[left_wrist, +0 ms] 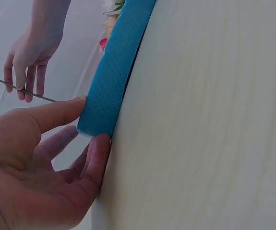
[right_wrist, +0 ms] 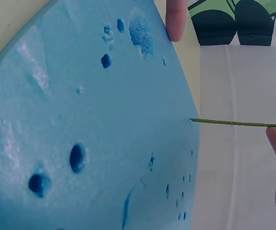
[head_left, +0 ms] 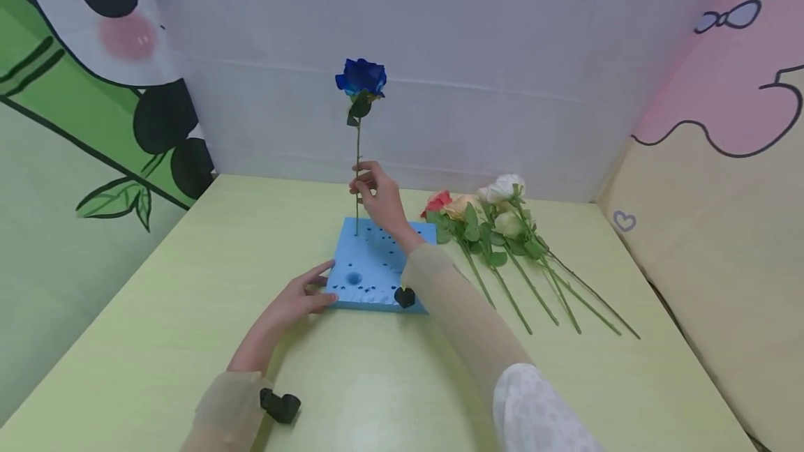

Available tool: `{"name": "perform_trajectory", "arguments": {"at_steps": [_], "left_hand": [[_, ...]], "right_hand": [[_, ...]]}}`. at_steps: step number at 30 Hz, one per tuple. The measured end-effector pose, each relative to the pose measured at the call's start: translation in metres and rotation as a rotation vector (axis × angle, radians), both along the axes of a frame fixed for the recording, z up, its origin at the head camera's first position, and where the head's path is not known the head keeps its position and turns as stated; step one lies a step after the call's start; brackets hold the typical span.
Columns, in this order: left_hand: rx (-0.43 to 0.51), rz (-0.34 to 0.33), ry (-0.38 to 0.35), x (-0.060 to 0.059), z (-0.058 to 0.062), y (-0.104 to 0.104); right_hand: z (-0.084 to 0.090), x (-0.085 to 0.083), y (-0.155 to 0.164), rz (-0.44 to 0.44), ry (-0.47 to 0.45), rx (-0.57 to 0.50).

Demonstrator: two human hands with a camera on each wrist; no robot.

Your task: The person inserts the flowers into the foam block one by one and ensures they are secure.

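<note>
- Head view: my left hand (head_left: 301, 296) grips the near-left corner of the flat, square blue foam block (head_left: 370, 264), which lies on the pale yellow-green counter (head_left: 188, 284).
- Above the block's far edge, my right hand (head_left: 383, 197) pinches the thin green stem (head_left: 359, 134) of a deep-blue, full-petalled rose (head_left: 361, 79). The rose stands nearly upright, its lower end meeting the block's far-left part; I cannot tell how deep it goes.
- To the right of the block lie long-stemmed leafy roses: a pinkish-red rose (head_left: 437, 202), a peach rose (head_left: 461, 206), a large white rose (head_left: 502, 188) and a cream rose (head_left: 510, 224). Their bare stems run towards me.
- Left wrist view: my thumb bears on the block's upper edge, my fingers curled against its side. Beyond the block, my right hand has the stem between thumb and fingers.
- Right wrist view: dark holes pit the block's top. The stem meets the block near its edge; my right hand, partly cut off, holds it farther up.
</note>
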State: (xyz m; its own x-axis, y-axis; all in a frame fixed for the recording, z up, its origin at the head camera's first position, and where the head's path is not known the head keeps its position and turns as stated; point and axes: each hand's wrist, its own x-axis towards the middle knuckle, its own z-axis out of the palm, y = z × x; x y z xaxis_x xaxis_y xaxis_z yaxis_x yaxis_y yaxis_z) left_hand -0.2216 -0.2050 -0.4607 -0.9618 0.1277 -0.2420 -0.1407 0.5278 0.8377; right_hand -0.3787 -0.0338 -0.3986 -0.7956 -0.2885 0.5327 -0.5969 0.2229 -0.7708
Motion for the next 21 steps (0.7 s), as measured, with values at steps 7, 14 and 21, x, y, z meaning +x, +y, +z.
{"name": "perform_trajectory", "arguments": {"at_steps": [7, 14, 21], "left_hand": [[-0.006, 0.004, -0.001, 0.004, 0.003, 0.001], [0.007, 0.004, 0.010, 0.005, 0.004, 0.002], [0.000, 0.003, 0.020, 0.006, 0.006, 0.001]], "right_hand": [[-0.003, 0.001, 0.000, -0.014, 0.011, 0.019], [-0.009, 0.001, 0.003, -0.035, 0.019, 0.060], [-0.010, 0.002, 0.002, -0.020, -0.026, 0.059]]}}
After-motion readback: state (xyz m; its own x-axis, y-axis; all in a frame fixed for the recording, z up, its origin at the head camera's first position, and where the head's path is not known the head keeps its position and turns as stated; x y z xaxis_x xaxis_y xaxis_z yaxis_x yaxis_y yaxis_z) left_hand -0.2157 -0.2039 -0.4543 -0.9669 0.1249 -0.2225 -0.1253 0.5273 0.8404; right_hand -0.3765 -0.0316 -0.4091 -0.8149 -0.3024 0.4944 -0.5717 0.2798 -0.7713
